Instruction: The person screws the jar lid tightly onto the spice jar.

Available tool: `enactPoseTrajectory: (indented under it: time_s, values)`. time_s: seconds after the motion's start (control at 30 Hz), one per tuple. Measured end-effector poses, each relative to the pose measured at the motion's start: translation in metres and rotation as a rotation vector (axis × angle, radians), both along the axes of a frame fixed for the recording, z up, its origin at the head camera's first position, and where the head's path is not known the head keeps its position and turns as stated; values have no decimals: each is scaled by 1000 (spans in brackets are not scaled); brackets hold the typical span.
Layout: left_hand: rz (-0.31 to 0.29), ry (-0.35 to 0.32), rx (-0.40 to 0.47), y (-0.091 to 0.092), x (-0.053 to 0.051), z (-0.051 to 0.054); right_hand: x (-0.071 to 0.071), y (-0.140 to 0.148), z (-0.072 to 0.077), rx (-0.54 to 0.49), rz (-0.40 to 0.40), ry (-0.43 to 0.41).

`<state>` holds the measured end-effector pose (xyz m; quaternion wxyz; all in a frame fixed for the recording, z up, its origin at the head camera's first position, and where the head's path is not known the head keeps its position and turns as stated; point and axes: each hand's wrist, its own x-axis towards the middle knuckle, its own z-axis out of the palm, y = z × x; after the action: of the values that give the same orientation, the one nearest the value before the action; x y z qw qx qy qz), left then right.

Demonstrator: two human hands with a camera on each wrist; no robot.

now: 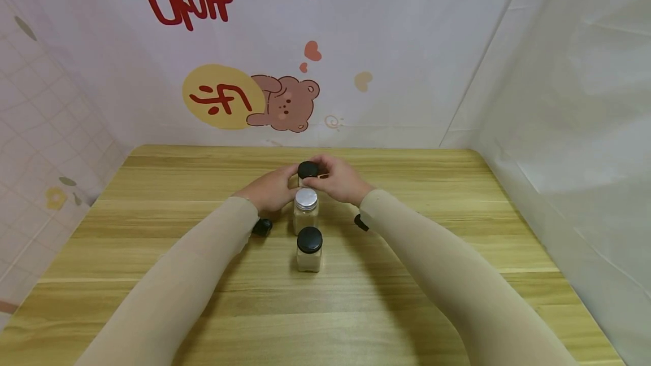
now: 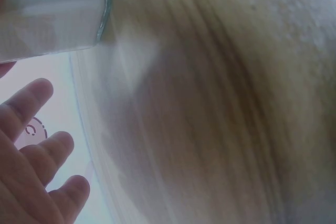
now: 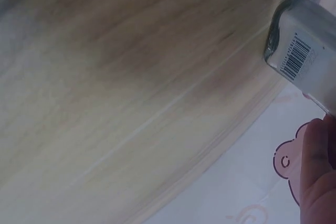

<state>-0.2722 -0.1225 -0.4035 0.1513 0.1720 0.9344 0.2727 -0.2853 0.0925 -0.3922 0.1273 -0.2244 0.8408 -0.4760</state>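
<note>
Three small glass jars with pale contents stand in a line from front to back. My left hand (image 1: 272, 190) holds the body of the rearmost jar, whose lid (image 1: 307, 170) is black, from the left. From the right my right hand (image 1: 339, 178) grips that same jar near its lid, thumb in front and fingers behind. Its glass side (image 2: 52, 14) fills a corner of the left wrist view; a barcode (image 3: 296, 56) shows on it in the right wrist view. Just in front are a silver-lidded jar (image 1: 306, 216) and another black-lidded jar (image 1: 309, 250), both upright.
The jars are on a wood-grain table (image 1: 315, 326). Behind it hangs a white printed backdrop (image 1: 407, 100) with a cartoon bear and red lettering. Black wrist cameras (image 1: 261, 227) show under the sleeves. White sheeting (image 1: 574, 129) borders the table's right side.
</note>
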Motion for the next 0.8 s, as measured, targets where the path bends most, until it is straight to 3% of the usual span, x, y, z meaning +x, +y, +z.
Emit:
enactPoseTrajectory:
  time_s: [0.37,0.63,0.8]
  values:
    - [1,-6,-7,0,0,1,0,1,-1,-10,31,8]
    - [3,4,5,0,0,-1,0,0,-3,-21,-6,17]
    - [6,7,-4,0,-1,-2,1,1,-4,-6,13,22]
